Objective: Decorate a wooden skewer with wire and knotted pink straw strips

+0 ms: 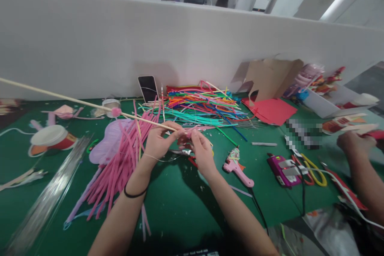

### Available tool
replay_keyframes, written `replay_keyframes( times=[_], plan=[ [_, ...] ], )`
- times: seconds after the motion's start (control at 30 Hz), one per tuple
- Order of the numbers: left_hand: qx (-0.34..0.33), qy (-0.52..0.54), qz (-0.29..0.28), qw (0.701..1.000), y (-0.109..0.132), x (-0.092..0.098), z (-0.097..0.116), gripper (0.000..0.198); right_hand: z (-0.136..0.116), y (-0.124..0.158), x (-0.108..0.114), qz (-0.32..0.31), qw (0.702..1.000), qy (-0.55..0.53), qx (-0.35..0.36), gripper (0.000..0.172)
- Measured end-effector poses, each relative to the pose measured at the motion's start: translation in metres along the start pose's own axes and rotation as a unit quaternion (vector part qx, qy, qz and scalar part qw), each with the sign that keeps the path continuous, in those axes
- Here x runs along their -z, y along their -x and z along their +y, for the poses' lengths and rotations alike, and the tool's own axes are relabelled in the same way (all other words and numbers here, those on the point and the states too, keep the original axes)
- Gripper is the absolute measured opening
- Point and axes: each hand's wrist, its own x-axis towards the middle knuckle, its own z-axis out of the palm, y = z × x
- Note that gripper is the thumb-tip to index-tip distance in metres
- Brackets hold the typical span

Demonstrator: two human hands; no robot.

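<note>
My left hand (162,140) is closed around one end of a long pale stick (69,99) that runs out to the upper left. A pink fuzzy ball (116,112) shows along the stick. With thumb and fingers pinched, my right hand (201,150) holds a pink pipe cleaner (207,128) at the stick's end, close to my left fingertips. My fingers partly hide where the two meet. Below the hands lie scissors (193,162), partly covered. Beside my left forearm spreads a bundle of pink pipe cleaners (120,168).
Mixed pipe cleaners (204,104) lie along the white partition (180,40), near a leaning phone (148,89). A pink glue gun (238,170) and purple power strip (283,172) are to the right. At far right is another person's hand (355,146). Clear strips (51,192) lie left.
</note>
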Motion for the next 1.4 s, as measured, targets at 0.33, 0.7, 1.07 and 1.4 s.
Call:
replay_keyframes(
  times=[0.33,0.7,1.07,1.4],
  plan=[
    [-0.015,-0.023,-0.009,1.0,0.001,-0.003,-0.003,0.007,-0.001,-0.005,0.002,0.017,1.0,0.005,0.01,0.034],
    [0.009,-0.052,0.001,0.999,0.001,-0.004,0.003,0.018,-0.004,-0.004,0.0,0.018,0.999,0.026,-0.004,0.037],
    [0.016,-0.033,-0.001,0.999,0.002,-0.001,0.004,0.015,-0.012,-0.002,0.001,0.005,0.996,0.081,0.038,0.039],
    [0.056,-0.084,-0.093,0.991,0.0,-0.003,0.01,0.022,-0.012,0.001,0.01,0.005,0.955,0.26,0.14,0.037]
  ],
)
